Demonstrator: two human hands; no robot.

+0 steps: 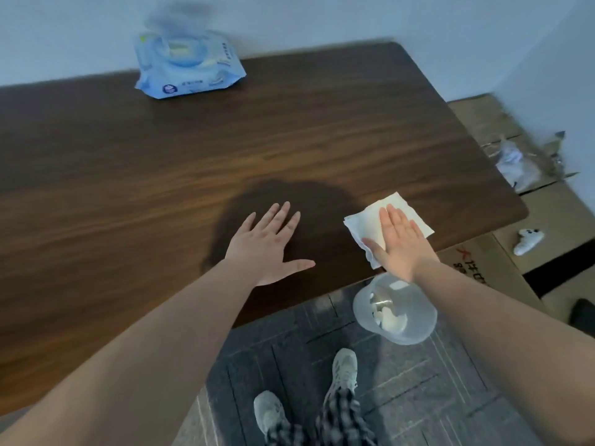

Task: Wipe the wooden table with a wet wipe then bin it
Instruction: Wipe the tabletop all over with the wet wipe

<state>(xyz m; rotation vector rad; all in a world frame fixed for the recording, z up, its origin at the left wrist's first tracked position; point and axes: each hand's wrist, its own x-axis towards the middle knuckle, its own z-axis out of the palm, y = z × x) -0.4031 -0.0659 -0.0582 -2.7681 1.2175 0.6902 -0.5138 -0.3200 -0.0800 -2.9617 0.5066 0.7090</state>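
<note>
A dark wooden table (161, 175) fills most of the view. A white wet wipe (370, 222) lies flat on it near the front right corner. My right hand (397, 244) presses flat on the wipe with fingers straight and together. My left hand (272, 244) rests palm down on the bare wood to the left of the wipe, fingers spread, holding nothing. A translucent plastic bin (396, 312) stands on the floor just below the table's front edge, under my right wrist, with white scraps inside.
A blue pack of wet wipes (188, 67) sits at the table's far edge, lid raised. Cardboard boxes (483, 123) lie on the floor to the right, with a crumpled plastic bag (518, 162) and a white controller (528, 241). My shoes (344, 370) stand on grey carpet.
</note>
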